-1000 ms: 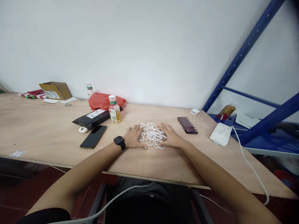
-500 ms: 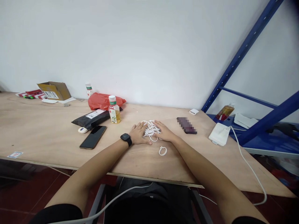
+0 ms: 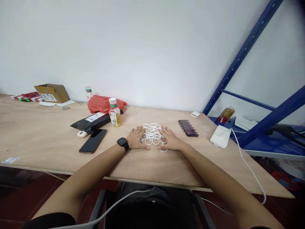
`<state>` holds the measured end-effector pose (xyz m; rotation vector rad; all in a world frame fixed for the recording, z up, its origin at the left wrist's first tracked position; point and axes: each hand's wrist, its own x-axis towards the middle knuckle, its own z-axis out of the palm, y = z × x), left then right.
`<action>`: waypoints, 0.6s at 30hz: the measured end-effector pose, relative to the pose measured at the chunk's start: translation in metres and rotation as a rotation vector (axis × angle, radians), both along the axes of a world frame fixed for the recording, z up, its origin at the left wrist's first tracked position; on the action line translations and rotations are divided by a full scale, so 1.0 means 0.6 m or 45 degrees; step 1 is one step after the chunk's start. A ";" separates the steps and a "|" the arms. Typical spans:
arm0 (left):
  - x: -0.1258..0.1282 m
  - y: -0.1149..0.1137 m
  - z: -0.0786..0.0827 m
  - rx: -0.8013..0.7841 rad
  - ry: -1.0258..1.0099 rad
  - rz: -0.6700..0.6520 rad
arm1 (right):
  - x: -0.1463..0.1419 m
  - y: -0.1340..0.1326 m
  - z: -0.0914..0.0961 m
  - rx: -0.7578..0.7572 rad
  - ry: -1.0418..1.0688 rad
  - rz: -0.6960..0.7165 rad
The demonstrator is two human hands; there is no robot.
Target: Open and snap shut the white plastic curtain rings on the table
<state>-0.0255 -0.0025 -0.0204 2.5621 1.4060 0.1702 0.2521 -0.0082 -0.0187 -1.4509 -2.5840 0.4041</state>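
Plywood tabletop (image 3: 190,168) runs along a white wall (image 3: 143,47), and a blue steel shelving rack (image 3: 241,57) stands at the far right. Near the middle of the table lies a loose pile of white plastic rings (image 3: 152,134), overlapping in a single low heap. Both hands are open, palms down and fingers spread, gripping nothing. The left hand (image 3: 136,138) rests at the pile's 9 o'clock side and the right hand (image 3: 171,143) at its 3 o'clock side, each touching the rings. A black smartwatch (image 3: 123,143) sits on the left wrist. Taking 12 o'clock as toward the wall, a black smartphone (image 3: 92,141) lies at 9 o'clock from the pile, and an upright bottle of amber tea (image 3: 115,113) stands at 10 o'clock, beside a black mailer bag (image 3: 89,124) and a red plastic bag (image 3: 103,104). A pixelated object (image 3: 188,128) lies at 2 o'clock, and a white power adapter (image 3: 220,136) at 3 o'clock.
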 end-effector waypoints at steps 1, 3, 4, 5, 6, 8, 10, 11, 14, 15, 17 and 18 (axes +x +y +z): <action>0.004 0.004 0.000 0.004 0.009 0.010 | -0.007 0.013 -0.001 0.018 -0.012 -0.005; 0.013 0.013 -0.001 0.005 0.019 0.017 | -0.023 0.036 -0.003 0.034 -0.031 -0.010; 0.017 0.017 -0.001 0.003 0.019 0.013 | -0.030 0.045 -0.004 0.035 -0.038 -0.012; 0.021 0.021 0.000 -0.001 0.015 0.011 | -0.036 0.053 -0.005 0.038 -0.039 -0.016; 0.024 0.024 0.000 -0.006 0.008 0.007 | -0.042 0.059 -0.007 0.047 -0.031 -0.016; 0.029 0.028 -0.001 -0.010 -0.010 -0.001 | -0.049 0.066 -0.011 0.091 0.004 0.000; 0.032 0.030 -0.003 0.007 -0.036 -0.013 | -0.052 0.069 -0.017 0.150 0.048 0.026; 0.033 0.030 -0.004 0.024 -0.051 -0.019 | -0.052 0.069 -0.019 0.171 0.064 0.036; 0.035 0.030 -0.010 0.079 -0.100 -0.031 | -0.052 0.067 -0.020 0.199 0.088 0.033; 0.035 0.030 -0.011 0.091 -0.115 -0.031 | -0.052 0.066 -0.019 0.205 0.094 0.030; 0.036 0.031 -0.012 0.111 -0.145 -0.016 | -0.051 0.066 -0.014 0.221 0.107 0.016; 0.036 0.032 -0.011 0.119 -0.157 -0.001 | -0.051 0.067 -0.011 0.227 0.111 -0.005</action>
